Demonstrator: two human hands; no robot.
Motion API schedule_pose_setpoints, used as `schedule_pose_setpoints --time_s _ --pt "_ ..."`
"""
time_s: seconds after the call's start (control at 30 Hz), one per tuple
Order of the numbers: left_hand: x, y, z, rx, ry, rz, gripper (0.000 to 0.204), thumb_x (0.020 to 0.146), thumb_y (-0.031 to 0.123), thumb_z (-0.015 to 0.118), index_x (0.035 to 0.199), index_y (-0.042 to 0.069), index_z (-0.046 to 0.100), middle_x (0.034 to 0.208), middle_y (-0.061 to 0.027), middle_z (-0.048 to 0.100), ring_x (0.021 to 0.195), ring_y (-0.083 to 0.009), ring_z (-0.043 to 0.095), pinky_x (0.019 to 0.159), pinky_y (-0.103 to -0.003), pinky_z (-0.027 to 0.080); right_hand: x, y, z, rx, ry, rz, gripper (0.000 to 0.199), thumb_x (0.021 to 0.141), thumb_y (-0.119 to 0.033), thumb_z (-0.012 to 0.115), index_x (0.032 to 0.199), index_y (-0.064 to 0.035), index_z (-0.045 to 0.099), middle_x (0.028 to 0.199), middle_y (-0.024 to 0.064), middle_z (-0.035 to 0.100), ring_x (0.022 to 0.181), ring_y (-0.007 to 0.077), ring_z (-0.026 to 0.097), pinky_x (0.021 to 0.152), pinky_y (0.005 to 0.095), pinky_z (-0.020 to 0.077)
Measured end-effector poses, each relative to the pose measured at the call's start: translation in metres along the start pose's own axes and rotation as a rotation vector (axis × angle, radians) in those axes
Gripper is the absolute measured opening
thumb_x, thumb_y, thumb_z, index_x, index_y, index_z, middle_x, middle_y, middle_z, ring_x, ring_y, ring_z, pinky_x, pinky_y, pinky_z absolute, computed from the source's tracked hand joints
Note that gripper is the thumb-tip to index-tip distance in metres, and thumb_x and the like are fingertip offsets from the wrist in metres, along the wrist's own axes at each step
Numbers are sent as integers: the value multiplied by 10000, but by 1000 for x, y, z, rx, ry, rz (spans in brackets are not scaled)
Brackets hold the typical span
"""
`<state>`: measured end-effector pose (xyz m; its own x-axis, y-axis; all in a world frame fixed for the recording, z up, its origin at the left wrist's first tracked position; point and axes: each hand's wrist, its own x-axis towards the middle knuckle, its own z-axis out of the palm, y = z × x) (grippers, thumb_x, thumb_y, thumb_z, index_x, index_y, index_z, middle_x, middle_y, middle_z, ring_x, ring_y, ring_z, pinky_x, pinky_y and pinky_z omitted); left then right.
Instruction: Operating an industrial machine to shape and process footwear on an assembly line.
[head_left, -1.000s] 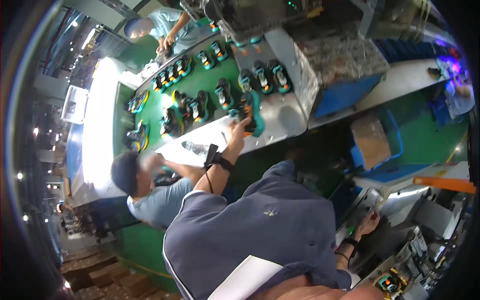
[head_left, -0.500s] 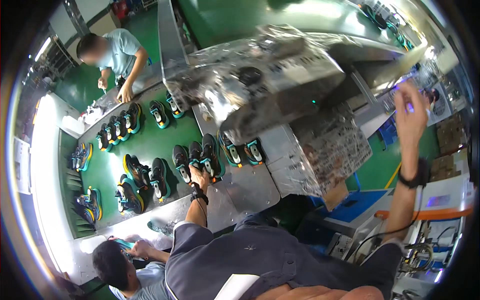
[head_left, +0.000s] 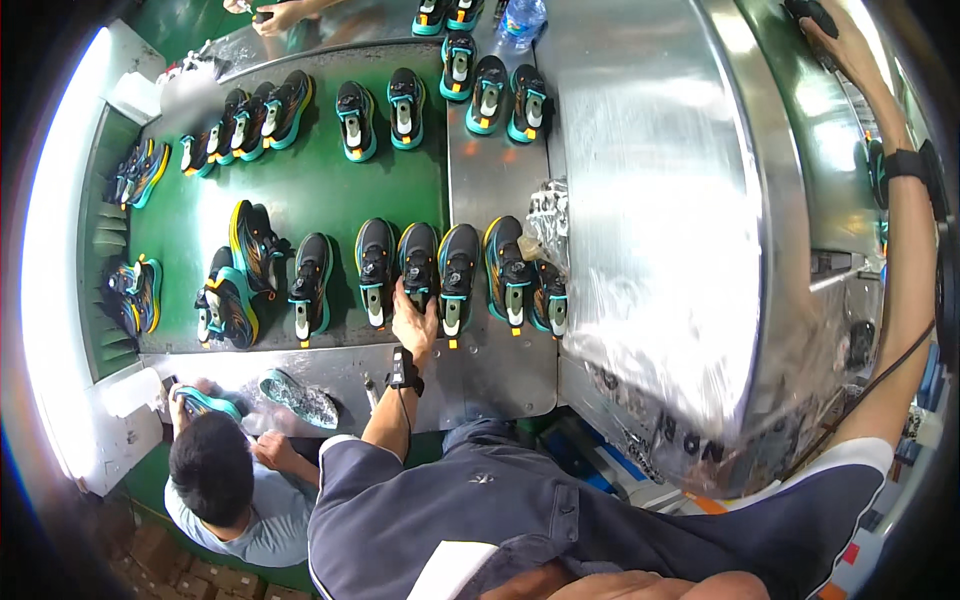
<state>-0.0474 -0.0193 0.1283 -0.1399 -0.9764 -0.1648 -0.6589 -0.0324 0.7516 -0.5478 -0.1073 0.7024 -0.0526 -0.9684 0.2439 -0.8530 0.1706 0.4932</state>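
Observation:
My left hand (head_left: 415, 322) is closed around the heel of a black running shoe (head_left: 418, 258) with a teal sole, toe pointing away from me. It stands in a row of similar shoes along the near side of the line, with another black shoe (head_left: 458, 270) close on its right and one (head_left: 375, 260) on its left. Far off at the upper right, my right arm is stretched out past the metal housing. There my right hand (head_left: 848, 48) grips what looks like a black shoe (head_left: 812, 18), partly cut off by the picture's dark rim.
A green belt (head_left: 350, 195) carries more shoes in two rows. The large metal housing (head_left: 650, 200) stands between my arms, with crinkled foil at its near edge. A co-worker (head_left: 215, 480) handles a teal sole at the lower left. A plastic bottle (head_left: 522, 22) stands at the far side.
My view has swung, so the housing now appears side on. My right hand has gone from raised and apparently empty to gripping the black shoe. My left hand stays at the shoe row.

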Motion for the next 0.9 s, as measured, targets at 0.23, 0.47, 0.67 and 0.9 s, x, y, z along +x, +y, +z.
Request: schedule_pose_setpoints --time_s 0.23,0.47,0.67,0.9 --pt "-4 25 1 -104 21 -129 682 791 206 685 1377 75 362 1296 -225 488 1109 -432 539 919 -478 433 -40 44 15 -9 112 566 601 713 -393 768 951 141 626 843 323 639 809 432 635 790 460 505" --pt "-6 -33 14 -259 -3 261 718 824 236 649 1413 15 304 1315 -240 465 1147 -401 512 983 -459 403 -124 20 -7 353 266 482 497 691 -222 709 1138 -27 615 1110 208 632 1031 309 605 908 376 476" --pt "-69 58 -44 -207 16 448 767 771 163 761 1398 6 348 1398 -273 345 1306 -407 343 1082 -483 288 -226 -2 -90 511 463 820 454 766 -165 674 1170 32 608 981 172 685 812 230 662 731 320 540" --pt "-221 204 -66 -822 -1506 164 466 926 211 617 1290 -48 485 1220 -191 584 1080 -264 600 971 -393 457 -468 -43 -215 863 855 861 321 918 -137 542 1195 8 613 1136 120 648 1045 196 613 946 273 449"
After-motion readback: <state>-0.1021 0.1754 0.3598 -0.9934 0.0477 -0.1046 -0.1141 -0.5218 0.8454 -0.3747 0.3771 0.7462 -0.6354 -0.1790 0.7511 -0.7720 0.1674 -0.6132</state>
